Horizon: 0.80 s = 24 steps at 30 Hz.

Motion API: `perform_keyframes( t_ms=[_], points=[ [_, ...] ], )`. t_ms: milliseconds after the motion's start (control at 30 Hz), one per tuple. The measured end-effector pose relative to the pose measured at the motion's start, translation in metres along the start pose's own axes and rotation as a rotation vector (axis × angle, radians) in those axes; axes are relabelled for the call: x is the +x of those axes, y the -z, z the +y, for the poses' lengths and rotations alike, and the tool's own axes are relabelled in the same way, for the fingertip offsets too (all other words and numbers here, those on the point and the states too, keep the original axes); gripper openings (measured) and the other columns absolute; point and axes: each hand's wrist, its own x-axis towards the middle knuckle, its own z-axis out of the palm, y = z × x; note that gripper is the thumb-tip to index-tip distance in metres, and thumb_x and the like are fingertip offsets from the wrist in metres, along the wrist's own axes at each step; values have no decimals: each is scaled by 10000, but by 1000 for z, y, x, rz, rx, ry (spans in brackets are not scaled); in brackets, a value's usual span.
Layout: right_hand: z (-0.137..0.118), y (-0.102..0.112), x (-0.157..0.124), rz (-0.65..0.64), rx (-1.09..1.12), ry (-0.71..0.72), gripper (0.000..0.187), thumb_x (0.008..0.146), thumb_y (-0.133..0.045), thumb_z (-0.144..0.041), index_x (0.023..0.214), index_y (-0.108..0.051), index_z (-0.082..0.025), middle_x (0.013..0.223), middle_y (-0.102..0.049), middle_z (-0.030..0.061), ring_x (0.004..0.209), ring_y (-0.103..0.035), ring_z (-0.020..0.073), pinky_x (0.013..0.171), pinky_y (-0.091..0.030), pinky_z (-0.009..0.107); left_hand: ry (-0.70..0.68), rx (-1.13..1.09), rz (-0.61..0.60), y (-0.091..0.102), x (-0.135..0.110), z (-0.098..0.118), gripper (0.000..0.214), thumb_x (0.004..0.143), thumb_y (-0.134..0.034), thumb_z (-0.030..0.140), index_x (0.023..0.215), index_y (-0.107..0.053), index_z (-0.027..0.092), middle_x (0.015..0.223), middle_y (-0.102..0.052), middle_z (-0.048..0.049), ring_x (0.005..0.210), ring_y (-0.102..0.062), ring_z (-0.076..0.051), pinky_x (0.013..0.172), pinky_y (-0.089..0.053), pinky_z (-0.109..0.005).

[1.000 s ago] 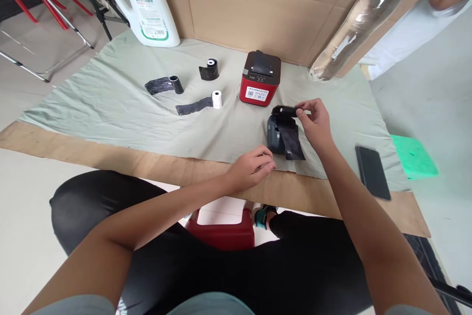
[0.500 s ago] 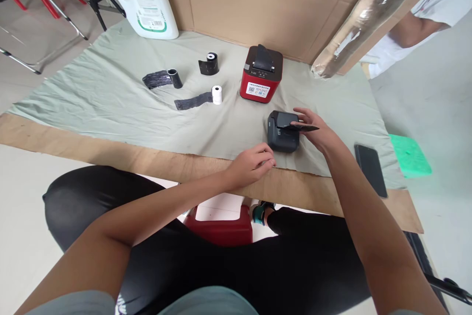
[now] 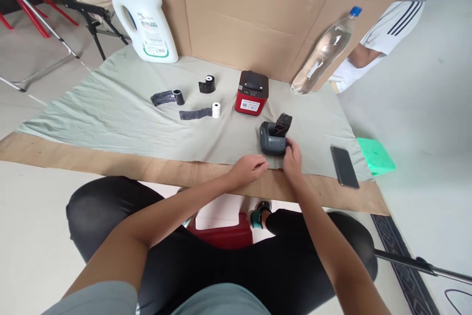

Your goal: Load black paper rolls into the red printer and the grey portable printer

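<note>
A small dark grey portable printer rests near the front of the cloth, and a black paper strip stands up from its top. Against the printer's right side are the bent fingers of my right hand, gripping its edge. My left hand is curled at the table's front edge, just left of the printer and apart from it; what lies inside the fingers, if anything, is hidden. Behind stands a red and black receipt printer. Farther left lie a white-cored roll and two black rolls, one dark-cored, one white-cored.
A white jug and a clear bottle with a blue cap lean near the cardboard wall. A phone lies at the right, beside a green stool. People sit beyond, at left and right.
My right hand has let go of the black strip and moved down to the portable printer's right side. The strip now stands up. My left hand stays curled; the view has shifted.
</note>
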Motion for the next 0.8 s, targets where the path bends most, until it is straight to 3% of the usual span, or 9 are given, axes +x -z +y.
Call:
perform_keyframes(
  t_ms=[100,200,300,400,533,667,800],
  points=[
    [-12,-8,-23,-45,-146,27,669,884,-543,-491,1491,-477,-219,1460,-582,187,1393,-519,363,1196,-400,603,19,90,-94,-2,1,-1,370,1010,-493,330,692,-621,191,703,-646,-5,702,-557,-157,687,-398,-288],
    [-26,-23,-27,0,-350,4,972,752,-727,-589,1541,-396,-129,1437,-549,273,1382,-475,469,1170,-380,661,-5,150,-179,-4,1,-3,351,1004,-513,360,744,-686,200,801,-741,-19,754,-615,-178,678,-388,-294],
    [-33,-32,-15,83,-464,-18,962,719,-761,-570,1497,-434,-109,1327,-581,270,1294,-511,487,1124,-400,665,-20,172,-222,-4,1,-3,354,1008,-500,371,772,-708,208,858,-776,-20,795,-651,-189,669,-374,-297],
    [-29,-30,16,199,-444,22,874,689,-764,-530,1413,-497,-122,1194,-582,205,1208,-542,450,1077,-440,633,-2,194,-224,-3,1,0,380,1014,-490,393,744,-688,211,838,-771,-22,791,-653,-191,652,-351,-302],
    [-15,-23,87,416,-285,39,816,605,-842,-493,1286,-501,-200,1162,-525,154,1178,-475,409,1101,-384,650,-2,233,-246,-3,2,4,387,1009,-506,395,706,-658,207,815,-766,-32,750,-638,-184,617,-307,-313],
    [-4,-30,149,378,-259,-77,671,700,-845,-480,1179,-452,-223,1169,-499,165,1213,-395,371,1132,-331,595,-4,239,-247,-4,2,4,359,999,-510,376,712,-640,205,835,-769,-30,757,-639,-182,599,-270,-324],
    [-1,-44,168,355,-304,-162,719,730,-825,-461,1260,-459,-140,1269,-477,241,1293,-362,409,1133,-297,619,-7,223,-230,-5,2,4,350,992,-513,368,699,-607,202,836,-756,-21,774,-637,-170,591,-265,-315]
  ],
)
